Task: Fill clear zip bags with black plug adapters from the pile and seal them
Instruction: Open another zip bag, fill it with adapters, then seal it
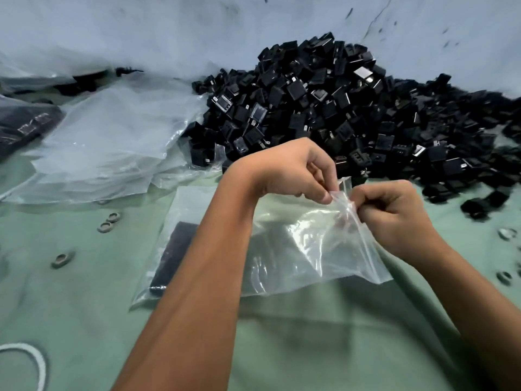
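Head view, looking down. Clear zip bag (313, 249) held just above green surface (84, 320), centre frame. Left hand (293, 170) pinches bag mouth at upper corner; right hand (394, 218) pinches same edge from 3 o'clock, fingers curled on film. Bag: thin, light, floppy, slippery; best taken at stiffer zip strip. Appears empty, though blur makes that uncertain. Pile of black plug adapters (352, 108) at 12 to 2 o'clock: small, hard, rigid. Stack of spare bags (112, 142) at 10 o'clock.
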Demonstrator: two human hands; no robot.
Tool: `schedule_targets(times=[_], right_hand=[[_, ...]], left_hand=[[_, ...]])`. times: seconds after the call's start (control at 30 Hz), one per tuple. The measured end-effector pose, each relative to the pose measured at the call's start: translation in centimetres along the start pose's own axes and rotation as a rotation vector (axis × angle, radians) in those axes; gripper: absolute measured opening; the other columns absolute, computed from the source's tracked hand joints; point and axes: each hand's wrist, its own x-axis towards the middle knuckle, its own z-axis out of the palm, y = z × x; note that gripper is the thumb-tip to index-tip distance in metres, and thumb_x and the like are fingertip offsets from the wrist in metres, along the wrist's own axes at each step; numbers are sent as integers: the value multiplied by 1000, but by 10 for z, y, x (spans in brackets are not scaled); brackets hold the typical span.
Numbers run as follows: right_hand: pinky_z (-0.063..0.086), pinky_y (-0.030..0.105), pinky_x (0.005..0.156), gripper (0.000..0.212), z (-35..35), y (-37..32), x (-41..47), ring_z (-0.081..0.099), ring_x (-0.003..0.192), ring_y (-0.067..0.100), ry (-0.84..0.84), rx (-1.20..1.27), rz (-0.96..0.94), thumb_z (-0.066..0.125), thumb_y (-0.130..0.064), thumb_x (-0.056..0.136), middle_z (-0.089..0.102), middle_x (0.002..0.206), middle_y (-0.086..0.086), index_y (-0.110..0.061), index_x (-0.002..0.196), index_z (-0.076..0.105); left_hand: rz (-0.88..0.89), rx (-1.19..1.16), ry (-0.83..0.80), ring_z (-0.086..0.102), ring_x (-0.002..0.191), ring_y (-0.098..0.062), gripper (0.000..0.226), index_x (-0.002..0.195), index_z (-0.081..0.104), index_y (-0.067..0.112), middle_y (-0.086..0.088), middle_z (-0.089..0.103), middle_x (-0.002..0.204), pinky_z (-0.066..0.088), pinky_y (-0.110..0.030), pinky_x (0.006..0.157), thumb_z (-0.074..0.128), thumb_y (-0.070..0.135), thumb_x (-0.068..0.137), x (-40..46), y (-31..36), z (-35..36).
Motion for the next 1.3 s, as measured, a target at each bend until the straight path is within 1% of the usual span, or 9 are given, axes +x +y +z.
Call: schedule_targets(times=[0.1, 0.23, 0.3, 0.53, 0.73, 0.87, 1.0, 1.17, 1.3], right_hand=[[47, 29, 53, 40, -8, 23, 10, 60, 58, 11, 394, -256, 123, 49, 8, 78, 70, 68, -2, -22, 73, 74], [51, 40, 96, 40, -6, 50, 29, 57, 110, 25, 299, -661, 181, 72, -9, 89, 56, 120, 7, -23, 127, 65], [48, 35, 98, 53, 1, 60, 31, 54, 113, 25, 261, -642, 180, 79, -10, 84, 45, 129, 8, -23, 132, 60], [49, 36, 71, 27, -5, 65, 25, 56, 75, 20, 403, -499, 186, 81, -9, 78, 59, 86, 4, -15, 84, 56], [52, 31, 76, 16, -10, 55, 8, 61, 79, 15, 460, -195, 152, 66, 0, 84, 67, 82, -3, -16, 85, 67], [46, 26, 82, 17, -8, 52, 6, 59, 94, 13, 382, -256, 162, 73, -8, 86, 62, 100, -3, -20, 97, 67], [43, 23, 93, 43, -2, 54, 9, 54, 104, 12, 208, -467, 166, 82, -28, 84, 53, 115, -1, -21, 125, 69], [44, 25, 83, 27, -5, 56, 7, 60, 95, 13, 119, -532, 97, 82, -26, 85, 65, 100, -6, -24, 112, 76], [53, 26, 71, 2, -6, 52, 5, 68, 75, 13, 362, -279, 81, 75, -16, 89, 73, 82, -6, -16, 90, 76]], left_hand=[[-37, 31, -23, 58, 73, -17, 13, 89, 79, 8, -12, 67, 76, 45, -36, 72, 79, -3, 82, 6, -4, 7], [-65, 75, -74, 61, 73, -14, 16, 87, 79, 13, -11, 70, 78, 51, -35, 76, 79, -2, 82, 15, -5, 20], [-73, 90, -94, 62, 70, -10, 15, 90, 80, 13, -6, 69, 74, 51, -32, 75, 79, -1, 83, 18, -6, 24], [-68, 74, -106, 62, 72, -13, 15, 94, 79, 7, -6, 68, 74, 52, -34, 78, 78, -4, 84, 21, -6, 28], [-81, 74, -88, 62, 69, -10, 16, 91, 80, 11, -1, 68, 72, 51, -32, 77, 78, -3, 84, 21, -7, 24], [-88, 80, -93, 62, 69, -12, 15, 89, 80, 13, -2, 68, 72, 51, -34, 77, 78, 0, 84, 21, -10, 22], [-91, 87, -101, 61, 72, -15, 13, 91, 79, 12, -8, 66, 76, 52, -35, 78, 78, 1, 85, 21, -11, 22], [-101, 100, -107, 62, 72, -16, 13, 91, 80, 13, -8, 67, 77, 52, -35, 77, 79, 2, 85, 23, -11, 23], [-108, 98, -102, 62, 70, -14, 13, 88, 80, 14, -4, 67, 73, 52, -36, 77, 79, 1, 84, 22, -11, 22]])
